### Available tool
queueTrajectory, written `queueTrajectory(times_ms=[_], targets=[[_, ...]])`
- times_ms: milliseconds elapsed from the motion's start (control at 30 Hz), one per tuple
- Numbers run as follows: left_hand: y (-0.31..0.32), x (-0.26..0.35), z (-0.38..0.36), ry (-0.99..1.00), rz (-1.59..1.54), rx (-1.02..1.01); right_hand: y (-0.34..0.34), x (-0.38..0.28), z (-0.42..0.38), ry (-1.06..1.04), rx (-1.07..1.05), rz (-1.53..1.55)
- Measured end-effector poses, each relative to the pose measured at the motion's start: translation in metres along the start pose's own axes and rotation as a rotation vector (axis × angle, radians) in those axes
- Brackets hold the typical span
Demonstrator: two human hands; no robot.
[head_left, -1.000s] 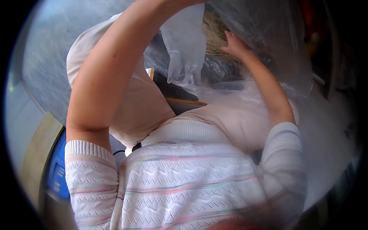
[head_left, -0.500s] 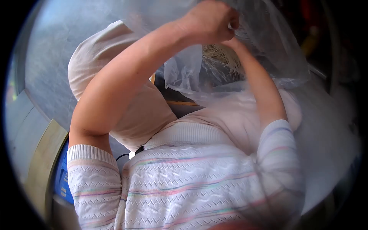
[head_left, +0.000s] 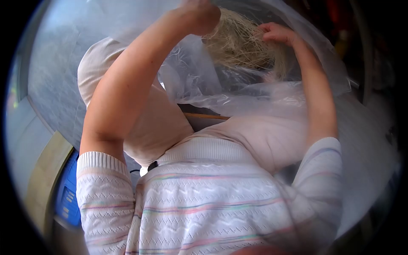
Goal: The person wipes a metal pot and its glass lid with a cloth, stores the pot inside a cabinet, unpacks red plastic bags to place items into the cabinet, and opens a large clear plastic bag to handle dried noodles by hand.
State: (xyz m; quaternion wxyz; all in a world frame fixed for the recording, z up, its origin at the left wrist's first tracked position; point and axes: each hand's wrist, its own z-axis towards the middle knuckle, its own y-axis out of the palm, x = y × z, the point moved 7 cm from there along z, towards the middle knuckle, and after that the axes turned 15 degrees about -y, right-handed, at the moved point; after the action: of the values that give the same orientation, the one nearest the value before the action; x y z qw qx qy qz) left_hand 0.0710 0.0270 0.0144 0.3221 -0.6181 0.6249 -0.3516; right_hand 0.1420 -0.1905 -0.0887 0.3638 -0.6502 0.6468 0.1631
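Note:
A tangled bundle of thin, straw-coloured strands (head_left: 240,42) lies in a clear plastic bag (head_left: 191,78) in front of my knees. My left hand (head_left: 200,18) is closed in a fist at the upper left edge of the bundle, partly cut off by the top of the view. What its fingers hold, if anything, is hidden. On the bundle's right side, my right hand (head_left: 278,33) pinches some of the strands between thumb and fingers. A looser tuft hangs down below this hand.
Beige-covered legs (head_left: 157,123) flank the near side of the bag. Dark material with an orange-brown edge (head_left: 206,116) shows between them. To the left are a blue plastic object (head_left: 70,195) and a tan board (head_left: 49,182).
My hands, together before, have parted: the left moved left and upward, the right moved right. More of the strand bundle now shows between them, and the bag's opening spreads wider.

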Motion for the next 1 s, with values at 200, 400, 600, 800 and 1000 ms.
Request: queueTrajectory(times_ms=[200,400,600,800,1000], targets=[[-0.021,0.002,0.001,0.020,-0.265,0.060,0.053,-0.047,0.000,-0.099,-0.193,0.103],[0.002,0.034,-0.008,0.214,-0.355,0.016,0.054,-0.104,-0.016,-0.224,-0.183,0.079],[-0.002,0.025,-0.012,-0.018,-0.228,-0.048,0.036,-0.105,-0.001,-0.382,0.023,0.141],[0.003,0.008,-0.009,0.381,-0.722,0.526,0.041,-0.113,-0.001,-0.390,0.026,0.142],[0.008,0.006,0.001,0.227,-0.627,0.495,0.036,-0.095,0.014,-0.243,0.033,0.015]])
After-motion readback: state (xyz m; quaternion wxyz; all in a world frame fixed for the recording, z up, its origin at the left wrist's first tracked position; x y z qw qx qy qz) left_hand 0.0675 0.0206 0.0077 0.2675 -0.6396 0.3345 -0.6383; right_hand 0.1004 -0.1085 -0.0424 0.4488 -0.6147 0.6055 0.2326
